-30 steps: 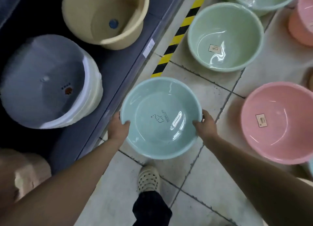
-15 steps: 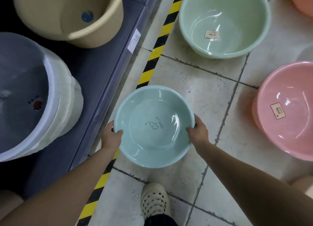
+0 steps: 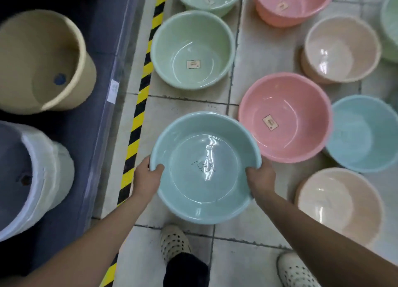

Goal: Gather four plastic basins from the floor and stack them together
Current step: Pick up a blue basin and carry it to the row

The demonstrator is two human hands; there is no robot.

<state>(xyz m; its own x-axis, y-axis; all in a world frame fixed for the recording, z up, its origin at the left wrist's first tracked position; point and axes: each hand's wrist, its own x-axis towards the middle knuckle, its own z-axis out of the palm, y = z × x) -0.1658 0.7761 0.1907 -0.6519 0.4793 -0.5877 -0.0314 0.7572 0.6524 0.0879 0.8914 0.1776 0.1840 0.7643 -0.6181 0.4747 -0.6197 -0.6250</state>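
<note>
We held one round light-blue plastic basin (image 3: 204, 168) above the tiled floor (image 3: 269, 56), with the left hand (image 3: 147, 174) and right hand (image 3: 261, 178) clamped on its opposite rims. It seemed to be the first one; three more were left to gather.

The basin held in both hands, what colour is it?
The round plastic basin is pale blue-green; the head view shows it best.

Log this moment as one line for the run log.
stage: one basin in hand | left hand: grips held blue basin rim | right hand: grips opposite rim | right of it: near pink basin on floor
</note>
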